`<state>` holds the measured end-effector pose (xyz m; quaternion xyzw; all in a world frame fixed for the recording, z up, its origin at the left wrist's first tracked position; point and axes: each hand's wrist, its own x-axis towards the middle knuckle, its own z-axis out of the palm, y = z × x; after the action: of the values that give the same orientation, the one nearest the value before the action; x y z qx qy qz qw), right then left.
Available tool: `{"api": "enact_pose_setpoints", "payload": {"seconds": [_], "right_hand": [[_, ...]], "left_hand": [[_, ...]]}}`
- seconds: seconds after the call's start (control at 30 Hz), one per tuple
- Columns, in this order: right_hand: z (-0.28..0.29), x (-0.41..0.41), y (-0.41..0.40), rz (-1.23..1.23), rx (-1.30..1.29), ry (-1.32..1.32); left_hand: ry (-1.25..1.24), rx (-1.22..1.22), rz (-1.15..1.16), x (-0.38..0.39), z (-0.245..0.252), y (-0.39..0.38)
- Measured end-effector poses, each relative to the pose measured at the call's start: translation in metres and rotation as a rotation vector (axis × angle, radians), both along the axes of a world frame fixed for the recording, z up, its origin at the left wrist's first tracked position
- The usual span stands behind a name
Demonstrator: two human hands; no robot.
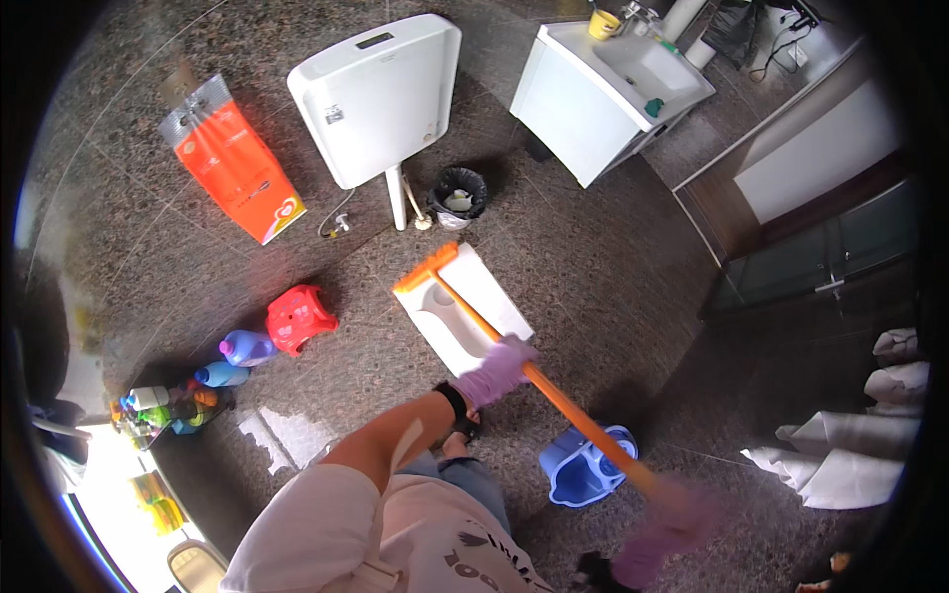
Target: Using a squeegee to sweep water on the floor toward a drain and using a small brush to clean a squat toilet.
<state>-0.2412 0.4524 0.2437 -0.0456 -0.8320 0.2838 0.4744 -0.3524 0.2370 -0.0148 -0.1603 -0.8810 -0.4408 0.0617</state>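
My left hand (pixel 498 369), in a pink rubber glove, is closed around the middle of an orange pole (pixel 562 401). Farther down the same pole, near its end at the lower right, my right hand (pixel 671 528) in a matching glove grips it, blurred. At the pole's far end an orange brush head (pixel 426 268) lies over the far edge of a white squat toilet pan (pixel 468 311) set in the floor. To the right of my feet stands a blue mop bucket (pixel 586 463).
A red plastic stool (pixel 299 319), detergent bottles (pixel 247 348) and a rack of bottles (pixel 159 408) line the left. Beyond the pan are a white cistern (pixel 385 104), a lined waste bin (pixel 458 196) and a toilet brush (pixel 422 221). A washbasin cabinet (pixel 574 104) stands at the upper right, a white curtain (pixel 845 459) at right.
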Motion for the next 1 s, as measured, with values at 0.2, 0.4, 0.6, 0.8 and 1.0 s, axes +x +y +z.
{"api": "enact_pose_setpoints", "payload": {"seconds": [0.2, 0.4, 0.6, 0.8, 1.0], "right_hand": [[-0.028, 0.003, -0.058, 0.694, -0.851, -0.121], [0.03, -0.014, 0.014, 0.641, -1.205, 0.147], [0.062, -0.041, 0.008, 1.418, -0.862, -0.143], [0.083, -0.036, -0.045, 0.961, -0.975, -0.062], [0.123, -0.056, -0.113, 0.642, -1.059, 0.002]], "left_hand": [[-0.241, -0.445, -0.174, -0.029, -0.081, -0.008], [-0.33, -0.239, -0.523, -0.007, -0.005, 0.053], [-0.366, -0.023, -0.598, -0.021, 0.03, 0.023], [-0.094, -0.171, -0.236, -0.07, 0.121, -0.075], [0.419, -0.565, 0.742, -0.21, 0.184, -0.325]]}}
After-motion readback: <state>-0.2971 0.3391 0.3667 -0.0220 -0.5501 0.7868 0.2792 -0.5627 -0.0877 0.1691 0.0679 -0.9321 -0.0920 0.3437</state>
